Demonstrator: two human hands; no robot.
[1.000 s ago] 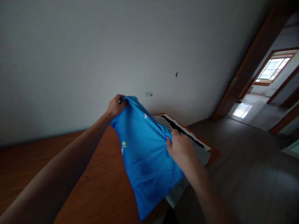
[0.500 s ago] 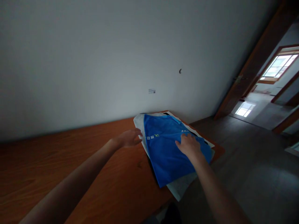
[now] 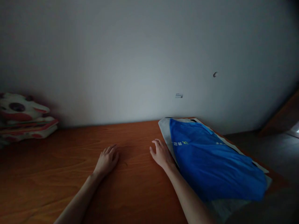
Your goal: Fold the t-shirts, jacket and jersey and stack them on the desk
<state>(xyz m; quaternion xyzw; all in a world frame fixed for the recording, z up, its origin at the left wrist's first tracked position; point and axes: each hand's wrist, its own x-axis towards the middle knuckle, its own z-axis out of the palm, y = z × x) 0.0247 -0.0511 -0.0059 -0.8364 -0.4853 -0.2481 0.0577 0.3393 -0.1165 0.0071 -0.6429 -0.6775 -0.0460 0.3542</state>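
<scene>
**A:** so what's around the hands here? kinda dark shot.

**B:** yeah it's dim. Off at the far left there's a stack of white and red printed stuff (image 3: 22, 119) against the wall, looks soft, maybe bags or cushions, can't really tell. On the right end of the table (image 3: 58, 161) sits the blue shirt (image 3: 210, 161), folded flat, smooth slightly shiny fabric with small light lettering near its left edge. It's lying on top of a pale grey garment (image 3: 166, 130) that pokes out around it, and there's a white strip with a dark edge on the far side.

**A:** and the hands?

**B:** left hand (image 3: 106, 161) is flat on the bare wood, fingers loosely spread, holding nothing. Right hand (image 3: 161, 153) is open too, fingers a bit curled, empty, resting just beside the grey edge of the pile. Nothing sits between the two hands, just tabletop.

**A:** table and room?

**B:** reddish-brown wood with visible grain, pushed up to a plain grey-white wall (image 3: 140, 56) with a tiny sticker (image 3: 179, 95) and a small hole or hook (image 3: 215, 74). Dark floor off to the right.
</scene>
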